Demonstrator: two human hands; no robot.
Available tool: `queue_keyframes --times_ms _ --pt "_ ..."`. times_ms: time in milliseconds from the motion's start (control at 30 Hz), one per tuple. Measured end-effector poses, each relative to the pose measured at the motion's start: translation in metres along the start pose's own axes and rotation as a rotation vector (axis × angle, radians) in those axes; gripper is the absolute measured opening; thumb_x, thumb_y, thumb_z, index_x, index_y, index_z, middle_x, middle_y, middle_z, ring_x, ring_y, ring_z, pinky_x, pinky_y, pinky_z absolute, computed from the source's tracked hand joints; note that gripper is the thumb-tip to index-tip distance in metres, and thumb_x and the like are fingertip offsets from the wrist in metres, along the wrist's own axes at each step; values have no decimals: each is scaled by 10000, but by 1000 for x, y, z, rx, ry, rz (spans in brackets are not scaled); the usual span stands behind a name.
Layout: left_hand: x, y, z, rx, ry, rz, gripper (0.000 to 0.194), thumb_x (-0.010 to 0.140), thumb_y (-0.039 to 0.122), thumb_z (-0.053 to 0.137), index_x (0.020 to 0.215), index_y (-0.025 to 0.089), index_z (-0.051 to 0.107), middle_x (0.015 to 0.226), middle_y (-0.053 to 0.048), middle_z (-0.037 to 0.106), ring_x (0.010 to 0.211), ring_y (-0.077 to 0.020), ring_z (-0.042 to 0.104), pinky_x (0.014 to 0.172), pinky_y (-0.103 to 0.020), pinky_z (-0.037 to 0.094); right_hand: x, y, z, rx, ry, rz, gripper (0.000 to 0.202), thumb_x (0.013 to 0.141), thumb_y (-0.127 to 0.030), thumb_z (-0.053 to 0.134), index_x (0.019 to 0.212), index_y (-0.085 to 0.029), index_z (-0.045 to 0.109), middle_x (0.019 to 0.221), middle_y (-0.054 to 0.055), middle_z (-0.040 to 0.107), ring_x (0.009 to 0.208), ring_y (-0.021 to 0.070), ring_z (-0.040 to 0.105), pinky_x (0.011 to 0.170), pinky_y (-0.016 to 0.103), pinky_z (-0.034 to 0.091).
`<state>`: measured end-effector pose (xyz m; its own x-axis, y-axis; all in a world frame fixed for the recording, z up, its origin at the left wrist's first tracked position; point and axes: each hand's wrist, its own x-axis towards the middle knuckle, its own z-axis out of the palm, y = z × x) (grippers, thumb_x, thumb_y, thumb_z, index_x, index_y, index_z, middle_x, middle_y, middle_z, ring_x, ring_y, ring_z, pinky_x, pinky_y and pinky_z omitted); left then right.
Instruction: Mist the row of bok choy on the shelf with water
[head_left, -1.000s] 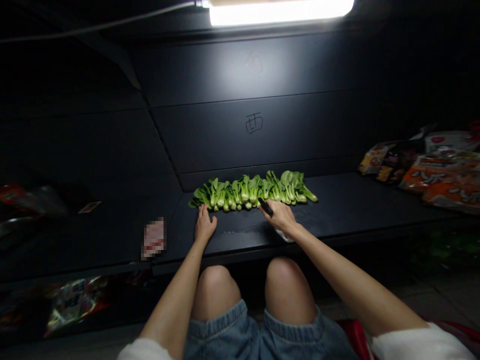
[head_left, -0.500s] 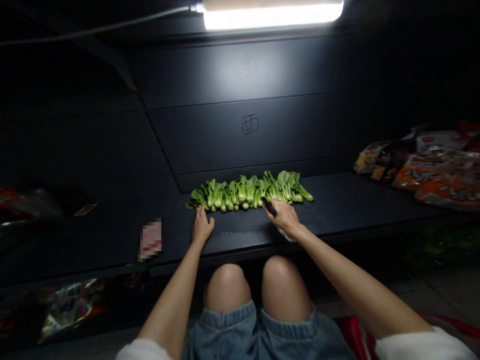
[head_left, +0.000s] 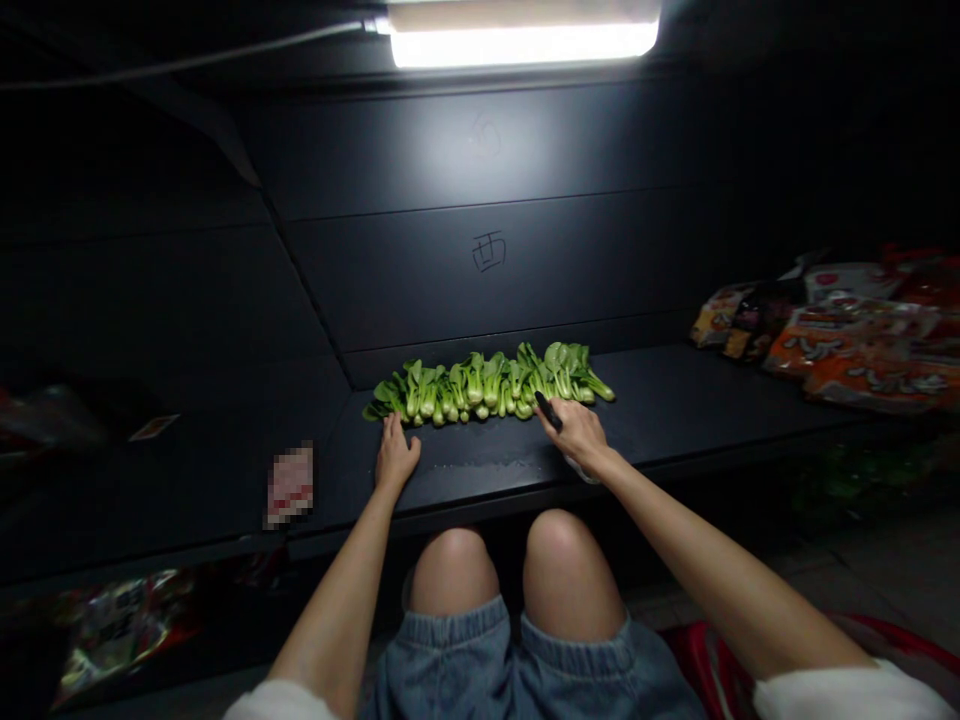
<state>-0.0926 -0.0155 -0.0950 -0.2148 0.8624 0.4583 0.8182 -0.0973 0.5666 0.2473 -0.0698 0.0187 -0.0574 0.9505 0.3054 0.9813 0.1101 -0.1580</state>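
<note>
A row of green leafy vegetables (head_left: 491, 385) with pale stems lies along the dark shelf (head_left: 480, 460), leaves toward the back panel. My left hand (head_left: 395, 455) rests at the row's left end, thumb apart from the fingers, fingertips at the front edge of the leaves. Near the right part of the row, my right hand (head_left: 581, 432) is closed around a black object (head_left: 549, 411), whose full shape is hidden. Something whitish (head_left: 581, 470) shows beneath that hand.
Packaged snacks (head_left: 862, 340) are piled on the right of the shelf. A pixelated card (head_left: 290, 485) and a smaller card (head_left: 154, 427) lie to the left. Overhead hangs a lit tube lamp (head_left: 525, 45). More packages (head_left: 112, 630) sit on a lower shelf.
The whole view has shifted slightly. My right hand with the black object has moved a little to the right along the row. My left hand stays at the left end.
</note>
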Motion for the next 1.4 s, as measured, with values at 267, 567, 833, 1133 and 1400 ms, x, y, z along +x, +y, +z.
queue_keyframes --times_ms 267,567,833,1133,1400 --pt "-1 4 -3 26 -27 -15 675 820 203 508 1460 53 358 1529 -240 380 1475 -318 280 1192 -459 295 1 6 -2 2 -1 35 352 1003 -435 405 1026 -187 653 997 106 743 937 226 689 716 268 419" --pt "1 0 0 48 -17 7 678 825 212 514 1464 48 357 1529 -230 385 1474 -313 283 1197 -438 293 2 24 -2 -125 10 28 386 1017 -418 354 1041 -146 627 1037 140 722 993 253 667 763 288 443" --pt "1 -2 1 91 -16 8 671 835 210 502 1465 33 350 1532 -238 378 1475 -311 282 1192 -437 302 1 30 -5 -160 1 35 391 1021 -404 330 1084 -136 608 1078 142 710 1029 245 652 798 286 460" --pt "2 -7 4 79 5 24 685 820 195 523 1470 65 350 1527 -227 392 1474 -314 284 1188 -465 309 3 46 -5 -206 -18 78 395 1008 -410 358 1099 -121 612 1084 152 711 1062 262 647 806 296 470" --pt "1 -5 3 95 -3 32 681 826 195 514 1471 51 347 1523 -237 392 1472 -315 288 1189 -462 307 4 45 -6 -197 -14 78 390 1004 -392 365 1107 -109 612 1074 158 709 1068 263 646 818 298 476"
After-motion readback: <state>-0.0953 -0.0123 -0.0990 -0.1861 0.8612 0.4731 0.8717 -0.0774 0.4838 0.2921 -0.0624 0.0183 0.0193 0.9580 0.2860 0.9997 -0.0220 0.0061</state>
